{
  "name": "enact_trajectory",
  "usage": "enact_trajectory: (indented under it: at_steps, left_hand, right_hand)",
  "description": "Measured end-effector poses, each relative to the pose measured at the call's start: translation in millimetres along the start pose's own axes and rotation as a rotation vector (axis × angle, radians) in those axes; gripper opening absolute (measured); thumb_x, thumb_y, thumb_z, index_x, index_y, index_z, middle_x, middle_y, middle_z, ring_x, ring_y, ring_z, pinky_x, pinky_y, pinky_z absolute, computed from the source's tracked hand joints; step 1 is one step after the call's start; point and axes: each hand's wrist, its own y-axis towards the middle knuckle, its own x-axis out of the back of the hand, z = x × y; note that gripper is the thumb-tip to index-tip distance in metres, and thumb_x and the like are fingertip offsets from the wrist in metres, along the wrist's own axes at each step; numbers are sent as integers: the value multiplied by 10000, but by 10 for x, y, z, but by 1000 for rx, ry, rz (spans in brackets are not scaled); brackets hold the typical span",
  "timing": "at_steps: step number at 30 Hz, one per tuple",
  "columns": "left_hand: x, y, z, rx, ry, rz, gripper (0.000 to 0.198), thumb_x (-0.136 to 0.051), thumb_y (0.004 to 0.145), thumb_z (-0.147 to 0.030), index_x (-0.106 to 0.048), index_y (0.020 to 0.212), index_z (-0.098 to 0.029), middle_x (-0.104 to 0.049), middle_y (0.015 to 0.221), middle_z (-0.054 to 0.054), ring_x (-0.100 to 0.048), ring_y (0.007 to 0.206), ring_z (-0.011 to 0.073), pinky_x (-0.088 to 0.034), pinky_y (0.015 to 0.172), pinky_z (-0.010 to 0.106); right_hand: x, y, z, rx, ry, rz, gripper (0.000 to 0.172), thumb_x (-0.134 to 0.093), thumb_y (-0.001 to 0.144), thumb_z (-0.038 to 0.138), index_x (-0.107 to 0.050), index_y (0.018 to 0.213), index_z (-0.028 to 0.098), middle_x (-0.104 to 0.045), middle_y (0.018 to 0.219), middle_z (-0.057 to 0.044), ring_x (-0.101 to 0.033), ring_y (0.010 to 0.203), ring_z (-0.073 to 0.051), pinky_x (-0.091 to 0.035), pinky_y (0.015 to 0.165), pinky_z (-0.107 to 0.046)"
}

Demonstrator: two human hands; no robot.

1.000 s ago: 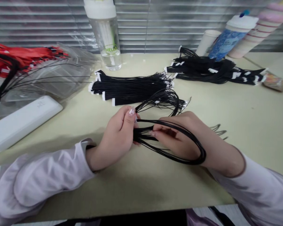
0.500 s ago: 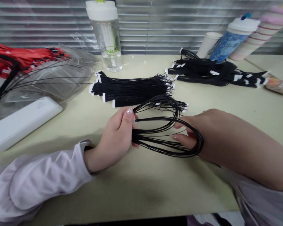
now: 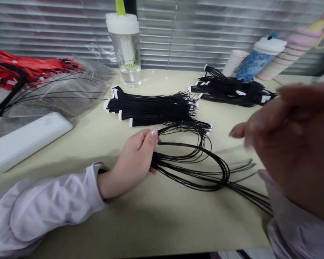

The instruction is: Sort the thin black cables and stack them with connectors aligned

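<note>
My left hand [image 3: 135,162] is closed around one end of a bundle of black wires [image 3: 194,185], with the thumb pressed on top. A sliver of white shows at the fingertips. From there the wires loop out to the right, and loose ends trail beyond the loop toward the right forearm. My right hand [image 3: 283,144] is raised at the right, blurred, apart from the loop, with a finger sticking out and no held thing visible. Just behind the bundle lies a stack of black wire harnesses [image 3: 151,106] with white connectors on the left.
Another pile of black harnesses [image 3: 229,90] lies at the back right, before a blue tumbler [image 3: 259,59] and a white cup [image 3: 233,63]. A clear bottle [image 3: 129,54] stands by the blinds. Leftward are a white power bank [image 3: 29,142], plastic bags [image 3: 78,90] and red wires [image 3: 29,66].
My right hand has let go of the wire loop and moved up and right. The loose wire ends now show beyond the loop. My left hand keeps its hold; the view has shifted slightly.
</note>
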Motion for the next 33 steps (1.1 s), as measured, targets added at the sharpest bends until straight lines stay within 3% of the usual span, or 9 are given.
enact_trajectory:
  at_steps: [2, 4, 6, 9, 17, 25, 33]
  left_hand:
    - [8, -6, 9, -12, 23, 28, 409, -351, 824, -533, -500, 759, -158, -462, 630, -9, -459, 397, 55, -417, 302, 142]
    - [17, -10, 24, -22, 30, 54, 405, -346, 830, -523, -502, 758, -156, -473, 621, -9, -457, 385, 56, -410, 303, 144]
    - [25, -13, 36, -17, 9, 78, 388, -342, 837, -506, -494, 757, -159, -482, 621, -8, -460, 384, 64, -414, 307, 158]
    - [31, -18, 35, 9, -14, 74, 336, -373, 837, -470, -491, 755, -166, -487, 618, -11, -467, 384, 74, -422, 308, 170]
    - [28, -10, 27, -35, 25, 50, 295, -397, 842, -411, -483, 698, -168, -480, 566, -22, -447, 366, 64, -385, 309, 145]
    - [26, -21, 14, -102, 103, 75, 388, -314, 861, -465, -454, 658, -166, -454, 574, -16, -445, 417, 65, -383, 361, 152]
    - [29, -11, 17, -108, 106, 70, 385, -314, 862, -460, -470, 674, -163, -474, 594, -10, -438, 416, 66, -375, 356, 158]
  right_hand:
    - [-120, -12, 4, -109, 125, 49, 310, -431, 866, 228, -483, 1170, 245, -542, 570, 21, -524, 469, -107, -459, 494, -281]
    - [-213, -9, -33, -164, 73, 203, 273, -479, 838, 201, -508, 1106, 245, -572, 608, 27, -549, 513, -97, -458, 496, -237]
    - [-273, -1, -96, -116, -79, 349, 143, -484, 828, 193, -576, 936, 212, -607, 703, 19, -566, 593, -79, -453, 555, -201]
    - [-329, 11, -172, -36, -276, 445, 88, -521, 800, 208, -606, 814, 192, -608, 718, 26, -545, 624, -70, -409, 574, -188]
    - [-383, -6, -173, 114, -396, 496, 116, -498, 822, 225, -581, 758, 175, -578, 706, 27, -495, 635, -65, -358, 599, -187]
    - [-416, -27, -236, 239, -460, 492, 158, -447, 853, 218, -558, 748, 178, -564, 710, 9, -485, 633, -79, -345, 589, -202]
    - [-388, -28, -229, 277, -461, 523, 175, -426, 868, 228, -557, 760, 187, -552, 739, 1, -475, 652, -87, -351, 600, -210]
